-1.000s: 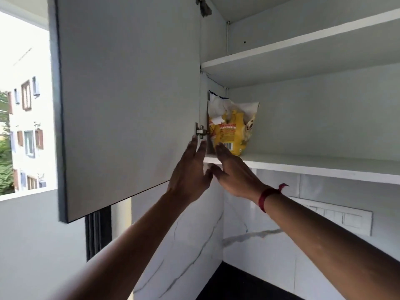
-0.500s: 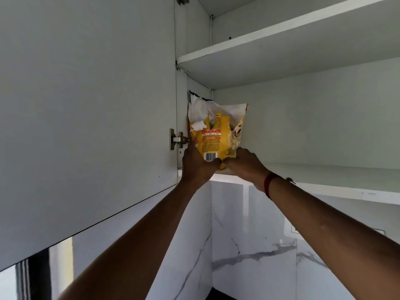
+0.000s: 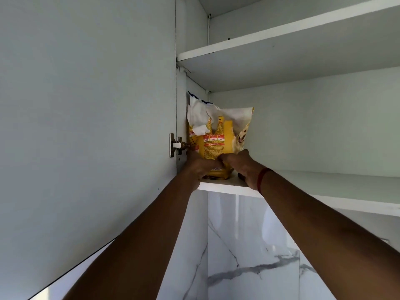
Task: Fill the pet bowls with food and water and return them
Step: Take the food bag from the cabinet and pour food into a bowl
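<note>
A: Where are the person's hands?

B: Both are raised into an open wall cabinet. 1 second ago they were only reaching under the lower shelf [image 3: 324, 192]; half a second ago they met the yellow pet food bag [image 3: 218, 137]. Now the left hand [image 3: 200, 166] is wrapped around the bag's lower left side, and the right hand [image 3: 239, 163] is clamped on its lower right, fingers curled over the front.

A: And where is the bag?

B: Standing upright at the far left of that shelf, beside the open cabinet door [image 3: 86, 105] and its hinge [image 3: 176, 145], torn top flaring upward. Its base seems to rest on the shelf.

A: Any bowls?

B: 0 in view. I'd judge this as fetching the food, so filling has not started.
</note>
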